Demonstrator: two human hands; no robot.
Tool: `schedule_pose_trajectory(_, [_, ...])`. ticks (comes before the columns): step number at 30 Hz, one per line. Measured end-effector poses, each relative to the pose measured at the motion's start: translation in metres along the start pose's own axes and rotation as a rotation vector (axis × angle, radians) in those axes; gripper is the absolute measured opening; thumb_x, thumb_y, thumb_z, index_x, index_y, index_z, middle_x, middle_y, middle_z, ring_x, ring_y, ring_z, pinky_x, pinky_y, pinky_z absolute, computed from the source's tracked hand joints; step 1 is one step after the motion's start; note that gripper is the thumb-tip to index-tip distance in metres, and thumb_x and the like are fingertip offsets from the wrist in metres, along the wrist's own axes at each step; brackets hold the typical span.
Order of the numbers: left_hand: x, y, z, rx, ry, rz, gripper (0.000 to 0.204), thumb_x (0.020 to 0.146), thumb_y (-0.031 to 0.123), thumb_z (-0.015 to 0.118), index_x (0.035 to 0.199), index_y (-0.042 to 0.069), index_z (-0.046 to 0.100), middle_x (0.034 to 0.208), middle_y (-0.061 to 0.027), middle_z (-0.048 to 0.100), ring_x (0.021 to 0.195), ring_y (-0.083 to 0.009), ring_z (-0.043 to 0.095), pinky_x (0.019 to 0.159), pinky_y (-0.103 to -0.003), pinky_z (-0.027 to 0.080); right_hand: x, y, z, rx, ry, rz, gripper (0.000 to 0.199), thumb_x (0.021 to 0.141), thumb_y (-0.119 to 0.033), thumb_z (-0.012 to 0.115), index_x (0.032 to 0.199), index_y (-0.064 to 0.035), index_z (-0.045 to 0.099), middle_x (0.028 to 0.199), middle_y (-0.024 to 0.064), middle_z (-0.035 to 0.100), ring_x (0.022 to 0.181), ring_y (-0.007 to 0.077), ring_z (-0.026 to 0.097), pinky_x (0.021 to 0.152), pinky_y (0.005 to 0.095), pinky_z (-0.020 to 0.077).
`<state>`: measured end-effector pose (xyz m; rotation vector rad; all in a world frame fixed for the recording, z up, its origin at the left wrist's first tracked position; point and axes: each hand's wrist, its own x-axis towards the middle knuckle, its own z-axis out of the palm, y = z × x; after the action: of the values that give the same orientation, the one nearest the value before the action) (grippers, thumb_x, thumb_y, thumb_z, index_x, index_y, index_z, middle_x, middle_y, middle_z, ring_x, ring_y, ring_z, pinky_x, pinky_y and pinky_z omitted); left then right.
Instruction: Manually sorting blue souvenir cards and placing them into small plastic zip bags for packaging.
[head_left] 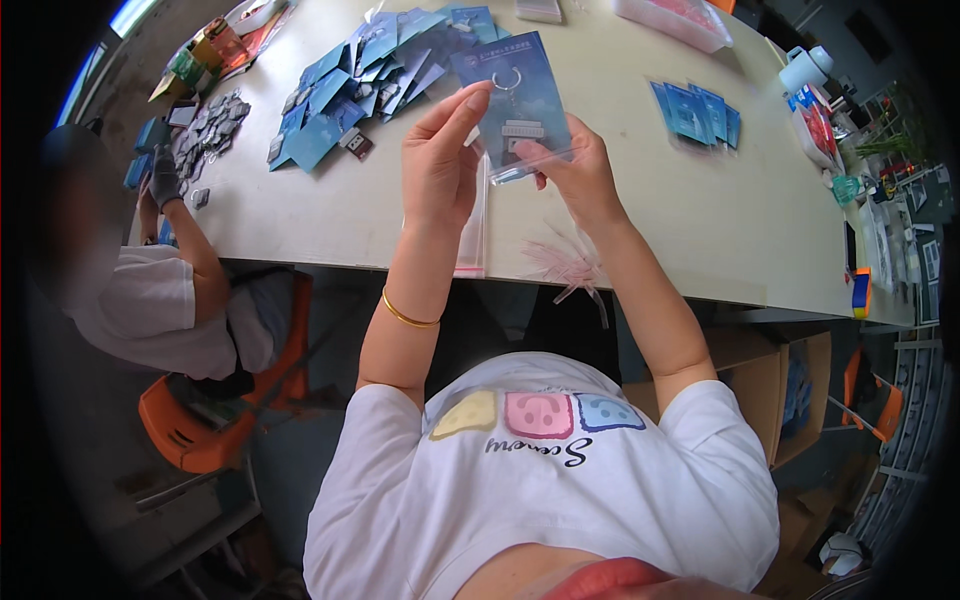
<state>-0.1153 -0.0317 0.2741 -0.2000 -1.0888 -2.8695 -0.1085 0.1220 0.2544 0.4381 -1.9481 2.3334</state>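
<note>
Upright before me is a blue backing card (pixel 530 80) with a silver key ring and a pale building-shaped charm (pixel 522 130) on it. My left hand (pixel 438 165) pinches the card's left edge beside the ring. With its thumb across the charm, my right hand (pixel 588 180) grips the lower right corner. Clear film shows along the card's bottom edge; whether it is a sleeve I cannot tell. Under my left wrist, clear plastic bags (pixel 472 245) with a red edge lie at the table's front. Pinkish clear strips (pixel 560 258) lie near my right forearm.
A heap of blue carded keychains (pixel 335 95) covers the table's back left, with loose grey charms (pixel 212 130) beyond it. Bagged cards (pixel 697 115) lie at right, near a clear tub (pixel 680 20). A gloved co-worker (pixel 165 270) sits at left. Cardboard boxes (pixel 765 385) stand below right.
</note>
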Motion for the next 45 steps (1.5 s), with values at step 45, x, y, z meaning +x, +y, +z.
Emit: schedule_pose_trajectory(45, [0.008,0.018,-0.041,0.199,-0.085,-0.030,0.021,0.083,0.013,0.068,0.098,0.000,0.062,0.091,-0.0068,0.066,0.080,-0.0120,0.063,0.072,-0.026,0.050,-0.017,-0.003,0.013,0.163,-0.265,0.180,0.036,0.081,-0.004,0.065,0.114,-0.0001,0.052,0.088,0.0055,0.064,0.074,0.0114,0.062,0.058,0.0235,0.0503])
